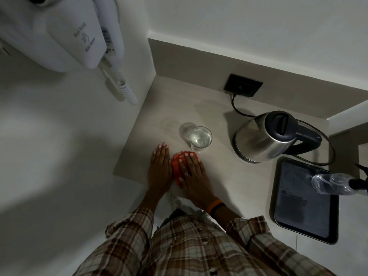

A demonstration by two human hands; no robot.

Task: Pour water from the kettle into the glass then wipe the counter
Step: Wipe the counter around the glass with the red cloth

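The wiping step looks to be in hand, with the pouring apparently done. Nearest, just in front of the glass (200, 139), the right hand (192, 174) lies flat with fingers straight and spread, pressing a red cloth (176, 166) onto the counter (229, 176) and not gripping it. The left hand (160, 166) rests flat and empty on the counter, touching the cloth's left edge, fingers together.

The glass holds water and stands very close to the right fingertips. To wipe well, I would keep the palm pressure even and sweep away from the glass or steady it first, since a nudge could spill it. The kettle (264, 136) sits on its base to the right of the glass, well apart.
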